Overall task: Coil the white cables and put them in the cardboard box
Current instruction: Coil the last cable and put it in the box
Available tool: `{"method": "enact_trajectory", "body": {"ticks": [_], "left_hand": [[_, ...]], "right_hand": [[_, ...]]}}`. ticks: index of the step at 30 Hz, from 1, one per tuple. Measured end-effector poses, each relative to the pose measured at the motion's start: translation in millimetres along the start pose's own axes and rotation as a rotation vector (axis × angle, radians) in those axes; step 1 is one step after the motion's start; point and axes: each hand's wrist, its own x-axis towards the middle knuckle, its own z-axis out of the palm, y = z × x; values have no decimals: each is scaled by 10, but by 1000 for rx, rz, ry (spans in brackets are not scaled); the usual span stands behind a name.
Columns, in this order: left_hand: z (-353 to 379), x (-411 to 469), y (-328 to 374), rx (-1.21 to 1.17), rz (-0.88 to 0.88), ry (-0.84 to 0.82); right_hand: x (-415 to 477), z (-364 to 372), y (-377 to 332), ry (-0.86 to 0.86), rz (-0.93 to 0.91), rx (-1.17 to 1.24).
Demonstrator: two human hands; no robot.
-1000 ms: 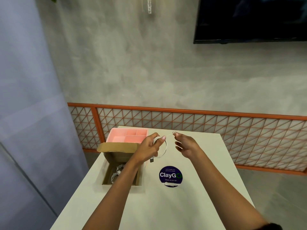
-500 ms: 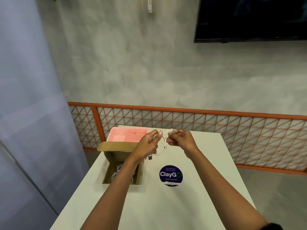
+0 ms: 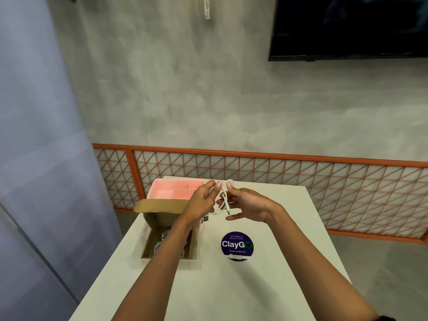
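Note:
A thin white cable (image 3: 221, 206) hangs in loops between my two hands, above the far part of the white table (image 3: 266, 286). My left hand (image 3: 202, 200) grips the loops at their top. My right hand (image 3: 249, 203) touches the cable's upper loop with a fingertip while its other fingers are spread loosely beside the coil. One plug end dangles below the coil. The open cardboard box (image 3: 148, 246) stands at the table's left edge, below my left forearm, with coiled white cables (image 3: 159, 244) inside.
A pink divided tray (image 3: 172, 189) lies behind the box at the far left corner. A round dark "ClayGo" sticker (image 3: 236, 245) marks the table's middle. An orange lattice railing and grey wall stand beyond the far edge; a black screen hangs upper right.
My right hand has come in to the coil, let go its pinch and opened its fingers. The loose end has been laid onto the loops and now dangles below them.

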Motion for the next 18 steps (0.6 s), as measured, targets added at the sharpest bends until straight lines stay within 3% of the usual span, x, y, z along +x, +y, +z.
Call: {"method": "enact_trajectory", "body": {"ticks": [5,11,18], "left_hand": [[-9,29,-10,-12,-11,10],[6,69,-112,91,-34,105],[9,116,-146,76,6,120]], "right_hand": [[-25,7,-9,-21,-93,-136],[-40,44,-184,368,-265,-756],[-98,49,-264,418,-451,-682]]}}
